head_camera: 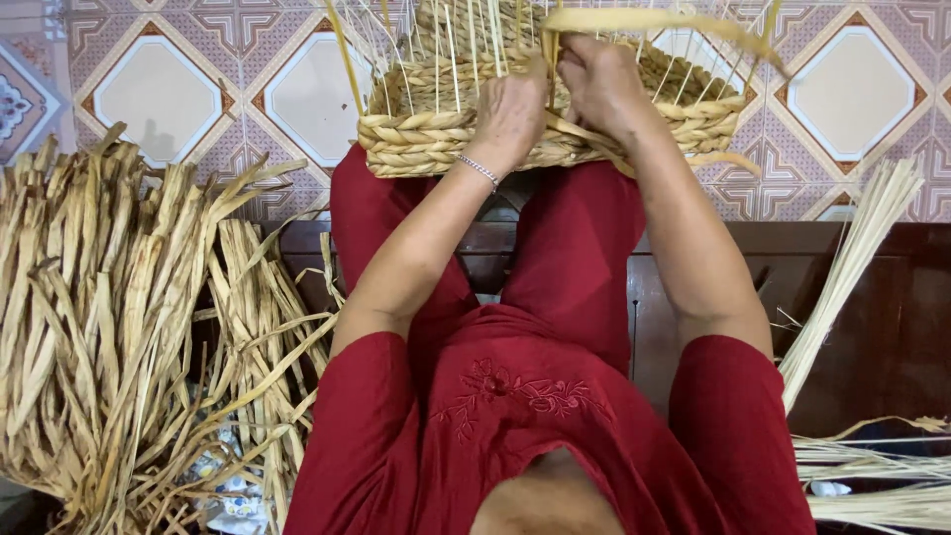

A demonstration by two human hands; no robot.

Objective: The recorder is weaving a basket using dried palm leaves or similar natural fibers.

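Note:
A half-woven basket (426,139) of thick twisted straw rests on my knees, with thin pale upright spokes rising from its rim. My left hand (512,107) presses against the basket's near wall, fingers curled around the weave; a thin bracelet circles its wrist. Right beside it, my right hand (597,81) pinches a flat dried straw strand (654,20) that arcs up and away to the right. The two hands almost touch at the rim. The fingertips are hidden in the weave.
A big heap of dried flat leaves (109,327) lies at my left. A bundle of pale stalks (852,267) leans at the right, with more stalks (872,485) at the lower right. I sit on a dark wooden bench (892,327) above a patterned tile floor (158,94).

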